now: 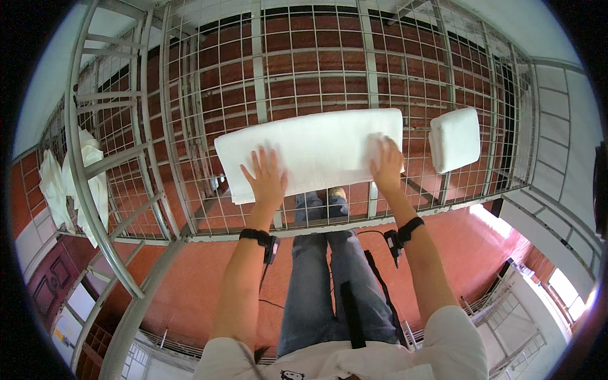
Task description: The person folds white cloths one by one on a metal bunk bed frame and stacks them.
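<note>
A white cloth [318,147], folded into a long strip, lies on the wire mesh of a metal bunk frame [304,61]. My left hand [267,178] rests with spread fingers on its left part. On the right end of the cloth lies my right hand [387,164], its fingers slightly blurred. Neither hand is closed around the cloth. To the right, apart from the strip, a smaller folded white cloth [456,140] sits on the same mesh.
Metal rails and a ladder [114,99] stand at the left. Beyond them, white cloths [90,180] hang over another mesh frame. A metal edge rail [304,231] runs along the near side of the mesh, above the red floor [190,294].
</note>
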Demonstrator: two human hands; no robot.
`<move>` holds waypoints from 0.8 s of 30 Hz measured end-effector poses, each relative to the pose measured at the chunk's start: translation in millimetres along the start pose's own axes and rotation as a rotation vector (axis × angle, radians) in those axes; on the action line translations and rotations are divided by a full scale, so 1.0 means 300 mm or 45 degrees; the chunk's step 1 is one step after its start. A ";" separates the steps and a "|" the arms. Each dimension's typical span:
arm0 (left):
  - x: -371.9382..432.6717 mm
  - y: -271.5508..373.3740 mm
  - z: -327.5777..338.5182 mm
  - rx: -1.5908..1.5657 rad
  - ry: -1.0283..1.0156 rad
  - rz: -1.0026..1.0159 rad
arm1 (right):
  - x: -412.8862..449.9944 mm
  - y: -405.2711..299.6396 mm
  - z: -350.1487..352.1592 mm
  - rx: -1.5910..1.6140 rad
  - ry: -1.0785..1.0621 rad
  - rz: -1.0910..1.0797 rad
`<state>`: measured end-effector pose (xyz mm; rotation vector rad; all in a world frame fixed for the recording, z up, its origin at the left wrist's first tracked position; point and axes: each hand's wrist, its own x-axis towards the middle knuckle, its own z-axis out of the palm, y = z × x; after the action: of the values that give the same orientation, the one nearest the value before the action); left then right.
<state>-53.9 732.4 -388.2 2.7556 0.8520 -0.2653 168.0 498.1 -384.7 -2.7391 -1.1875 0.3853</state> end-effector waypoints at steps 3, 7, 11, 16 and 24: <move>-0.001 0.135 -0.060 0.069 -0.219 0.330 | -0.002 0.140 0.009 0.267 0.155 0.507; -0.007 0.307 -0.031 -0.196 -0.379 0.558 | 0.022 0.246 0.041 1.120 -0.111 0.884; 0.029 0.354 0.049 -0.163 -0.385 0.592 | 0.052 0.341 0.095 1.360 -0.250 0.964; 0.036 0.367 0.037 -0.267 -0.401 0.578 | 0.051 0.328 0.007 1.565 -0.313 0.930; -0.017 0.152 -0.044 -0.631 0.174 0.186 | 0.080 -0.053 -0.325 1.280 -0.275 0.523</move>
<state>-30.7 697.0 -366.3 2.3679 0.6363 0.1470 200.3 524.5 -292.0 -2.0134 -0.2589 1.0068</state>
